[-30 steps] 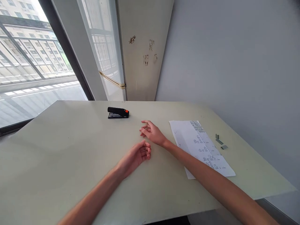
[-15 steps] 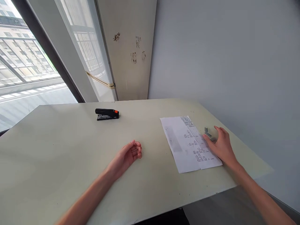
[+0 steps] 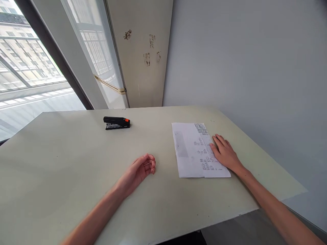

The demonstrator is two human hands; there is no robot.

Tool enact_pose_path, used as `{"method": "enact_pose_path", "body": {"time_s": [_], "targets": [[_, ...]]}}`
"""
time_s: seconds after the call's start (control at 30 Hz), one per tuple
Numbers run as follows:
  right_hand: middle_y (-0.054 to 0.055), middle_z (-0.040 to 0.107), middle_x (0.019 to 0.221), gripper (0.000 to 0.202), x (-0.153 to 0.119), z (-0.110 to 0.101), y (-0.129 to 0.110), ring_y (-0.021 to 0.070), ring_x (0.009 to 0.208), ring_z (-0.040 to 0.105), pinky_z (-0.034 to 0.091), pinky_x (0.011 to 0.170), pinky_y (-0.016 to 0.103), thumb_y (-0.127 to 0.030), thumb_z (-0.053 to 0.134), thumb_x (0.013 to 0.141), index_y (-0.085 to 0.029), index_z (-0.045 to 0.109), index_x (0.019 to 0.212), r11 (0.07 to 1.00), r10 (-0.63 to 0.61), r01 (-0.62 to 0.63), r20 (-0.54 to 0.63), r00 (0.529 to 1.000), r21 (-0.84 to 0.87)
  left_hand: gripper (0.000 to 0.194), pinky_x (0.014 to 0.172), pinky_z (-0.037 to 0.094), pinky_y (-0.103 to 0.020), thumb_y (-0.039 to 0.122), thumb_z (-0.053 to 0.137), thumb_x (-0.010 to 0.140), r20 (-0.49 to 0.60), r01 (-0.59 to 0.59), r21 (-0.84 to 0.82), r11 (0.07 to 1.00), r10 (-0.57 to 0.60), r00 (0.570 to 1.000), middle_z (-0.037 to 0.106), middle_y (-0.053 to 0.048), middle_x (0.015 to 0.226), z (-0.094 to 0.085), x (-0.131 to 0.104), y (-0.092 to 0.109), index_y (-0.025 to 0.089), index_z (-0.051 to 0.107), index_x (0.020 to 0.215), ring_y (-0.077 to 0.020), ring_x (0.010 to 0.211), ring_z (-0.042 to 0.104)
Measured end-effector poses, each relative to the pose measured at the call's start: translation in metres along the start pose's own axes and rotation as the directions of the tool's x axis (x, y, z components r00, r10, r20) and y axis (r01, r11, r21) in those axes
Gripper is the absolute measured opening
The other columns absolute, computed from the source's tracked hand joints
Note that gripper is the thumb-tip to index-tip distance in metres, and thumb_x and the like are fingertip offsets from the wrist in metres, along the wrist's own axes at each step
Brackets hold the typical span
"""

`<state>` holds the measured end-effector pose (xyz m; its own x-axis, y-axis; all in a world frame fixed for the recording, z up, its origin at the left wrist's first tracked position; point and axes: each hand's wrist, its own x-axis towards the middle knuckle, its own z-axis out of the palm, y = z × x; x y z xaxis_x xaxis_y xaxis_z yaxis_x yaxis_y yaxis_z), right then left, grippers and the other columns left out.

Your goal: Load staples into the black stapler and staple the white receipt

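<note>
My left hand [image 3: 141, 167] rests on its side on the table, fingers loosely curled and apart, with nothing in it. Palm down, my right hand [image 3: 226, 153] lies along the right edge of a printed sheet of paper [image 3: 187, 160], fingers stretched out and the thumb on the sheet. Whatever is under that palm is hidden, and the small grey piece seen before does not show. Dark printed text and a grey patch mark the paper, which lies flat. Farther back on the left, a black stapler [image 3: 117, 123] with an orange mark lies on the table.
The pale table [image 3: 76, 163] reaches back to a wall [image 3: 245, 61] on the right and a stained panel [image 3: 143, 81] behind. A window with a railing [image 3: 28, 51] is at the left. The table's front edge runs close below my hands.
My right hand has moved left and flattened onto the paper's edge. The sheet has shifted left and turned straighter. The small grey piece is out of sight. My left hand stays put.
</note>
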<state>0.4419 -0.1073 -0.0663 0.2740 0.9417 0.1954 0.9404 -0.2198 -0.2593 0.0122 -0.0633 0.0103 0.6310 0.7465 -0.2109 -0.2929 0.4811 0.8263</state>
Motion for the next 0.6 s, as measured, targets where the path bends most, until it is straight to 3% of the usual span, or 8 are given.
{"method": "enact_pose_path", "body": {"time_s": [0.2, 0.27, 0.37, 0.47, 0.6], "targets": [[0.013, 0.04, 0.171, 0.064, -0.006, 0.009, -0.063, 0.0294, 0.16, 0.032, 0.025, 0.132, 0.055, -0.052, 0.027, 0.109, -0.019, 0.044, 0.161, 0.988, -0.131, 0.131, -0.006, 0.991, 0.08, 0.035, 0.083, 0.046, -0.03, 0.052, 0.062, 0.101, -0.07, -0.092, 0.275, 0.957, 0.115, 0.991, 0.059, -0.005, 0.09, 0.005, -0.005, 0.005, 0.019, 0.068, 0.089, -0.0182, 0.082, 0.051], [0.012, 0.04, 0.171, 0.064, -0.013, 0.011, -0.087, 0.029, 0.161, 0.031, 0.027, 0.132, 0.054, -0.053, 0.03, 0.109, -0.018, 0.046, 0.16, 0.977, -0.179, 0.177, 0.009, 0.984, 0.122, 0.037, 0.086, 0.044, -0.029, 0.053, 0.06, 0.102, -0.117, -0.124, 0.42, 0.899, 0.19, 0.975, 0.061, -0.005, 0.089, 0.006, -0.007, 0.007, 0.02, 0.067, 0.086, -0.019, 0.084, 0.052], [0.012, 0.04, 0.171, 0.062, -0.026, 0.016, -0.122, 0.0292, 0.161, 0.031, 0.03, 0.132, 0.055, -0.05, 0.032, 0.109, -0.018, 0.047, 0.16, 0.955, -0.249, 0.245, 0.004, 0.968, 0.17, 0.032, 0.087, 0.044, -0.03, 0.05, 0.061, 0.101, -0.149, -0.159, 0.659, 0.735, 0.335, 0.93, 0.066, -0.006, 0.092, 0.002, -0.009, 0.011, 0.022, 0.069, 0.087, -0.0225, 0.091, 0.056], [0.012, 0.04, 0.171, 0.06, -0.04, 0.023, -0.156, 0.0298, 0.161, 0.031, 0.031, 0.131, 0.057, -0.045, 0.034, 0.11, -0.019, 0.044, 0.162, 0.925, -0.312, 0.309, -0.02, 0.95, 0.22, 0.021, 0.099, 0.045, -0.036, 0.046, 0.071, 0.094, -0.044, -0.24, 0.802, 0.548, 0.454, 0.89, 0.072, -0.009, 0.107, -0.008, -0.007, 0.016, 0.025, 0.075, 0.092, -0.0299, 0.11, 0.058], [0.01, 0.038, 0.171, 0.059, -0.058, 0.032, -0.195, 0.0297, 0.161, 0.031, 0.034, 0.13, 0.058, -0.039, 0.035, 0.11, -0.023, 0.036, 0.167, 0.884, -0.371, 0.364, -0.033, 0.928, 0.292, 0.028, 0.126, 0.026, -0.052, 0.048, 0.075, 0.092, 0.099, -0.277, 0.882, 0.381, 0.427, 0.899, 0.067, -0.009, 0.142, -0.035, -0.006, 0.021, 0.027, 0.077, 0.109, -0.0365, 0.146, 0.042]]}}
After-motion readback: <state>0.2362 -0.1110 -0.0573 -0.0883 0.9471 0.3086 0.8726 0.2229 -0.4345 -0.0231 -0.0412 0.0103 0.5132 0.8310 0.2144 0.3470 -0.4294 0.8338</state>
